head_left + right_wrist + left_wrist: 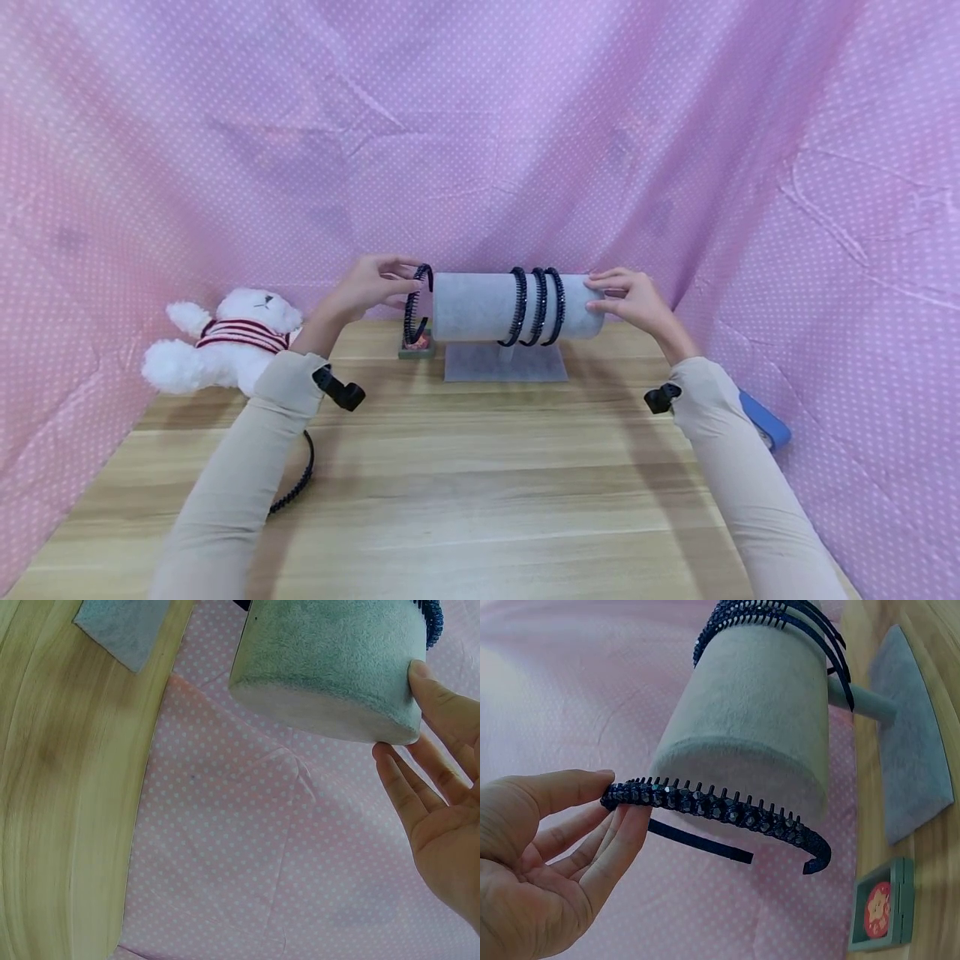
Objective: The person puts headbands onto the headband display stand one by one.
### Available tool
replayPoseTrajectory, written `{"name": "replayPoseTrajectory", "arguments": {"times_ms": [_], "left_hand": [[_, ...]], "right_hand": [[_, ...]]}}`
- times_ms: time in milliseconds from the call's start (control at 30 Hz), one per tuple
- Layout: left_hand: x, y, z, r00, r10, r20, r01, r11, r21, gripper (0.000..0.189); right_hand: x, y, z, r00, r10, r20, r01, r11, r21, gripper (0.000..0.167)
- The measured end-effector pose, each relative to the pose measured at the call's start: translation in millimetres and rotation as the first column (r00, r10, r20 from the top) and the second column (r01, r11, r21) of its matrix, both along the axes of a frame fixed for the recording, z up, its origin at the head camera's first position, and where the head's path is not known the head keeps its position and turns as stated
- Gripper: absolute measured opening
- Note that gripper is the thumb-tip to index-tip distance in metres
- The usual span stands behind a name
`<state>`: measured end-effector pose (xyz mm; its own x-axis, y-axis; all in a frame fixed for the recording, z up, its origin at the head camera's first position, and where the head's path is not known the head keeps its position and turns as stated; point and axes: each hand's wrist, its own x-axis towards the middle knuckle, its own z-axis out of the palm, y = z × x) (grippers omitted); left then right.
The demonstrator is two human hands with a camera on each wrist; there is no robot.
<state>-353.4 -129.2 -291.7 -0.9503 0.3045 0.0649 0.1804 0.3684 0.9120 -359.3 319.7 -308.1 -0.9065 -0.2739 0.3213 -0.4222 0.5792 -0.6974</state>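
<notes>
My left hand [366, 287] pinches a dark beaded headband [727, 810] with comb teeth between thumb and fingers. The headband hangs just off the left end of a grey velvet display roll [472, 307], its two ends pointing toward the roll's lower side in the head view. Three similar dark headbands [540, 307] sit around the right half of the roll. My right hand [636, 300] rests its fingertips on the roll's right end, fingers fairly straight. In the right wrist view, the thumb [435, 694] touches the roll's side while other fingertips meet its end edge.
The roll stands on a flat grey base [506, 367] on the wooden table [465, 483]. A small green-framed box [416, 346] sits below the held headband. A white plush toy [243, 333] lies at left, another headband [300, 483] by the left forearm, a blue object [765, 421] at right.
</notes>
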Motion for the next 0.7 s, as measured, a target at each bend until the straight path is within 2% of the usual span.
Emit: {"name": "replayPoseTrajectory", "arguments": {"times_ms": [200, 367, 600, 700], "left_hand": [[-7.4, 16.6, -2.9, 1.000, -0.005, -0.014, 0.006, 0.999, 0.032, 0.049], [-9.1, 23.9, -1.8, 1.000, 0.005, -0.016, -0.004, 0.999, 0.046, 0.045], [-9.3, 28.6, 0.4, 0.999, 0.021, -0.025, -0.021, 1.000, 0.006, 0.043], [-10.1, 29.8, 1.9, 1.000, 0.006, -0.006, -0.006, 1.000, 0.004, 0.044]], "right_hand": [[0.5, -1, -0.3, 1.000, -0.005, 0.020, 0.005, 1.000, -0.014, 0.043], [-1.6, -1, -0.9, 1.000, -0.012, 0.015, 0.012, 1.000, 0.001, 0.043], [28.8, -18, 24.5, 0.999, -0.011, 0.044, 0.010, 0.999, 0.033, 0.041], [27.8, -17, 23.0, 0.999, -0.010, 0.039, 0.008, 0.999, 0.036, 0.041]]}}
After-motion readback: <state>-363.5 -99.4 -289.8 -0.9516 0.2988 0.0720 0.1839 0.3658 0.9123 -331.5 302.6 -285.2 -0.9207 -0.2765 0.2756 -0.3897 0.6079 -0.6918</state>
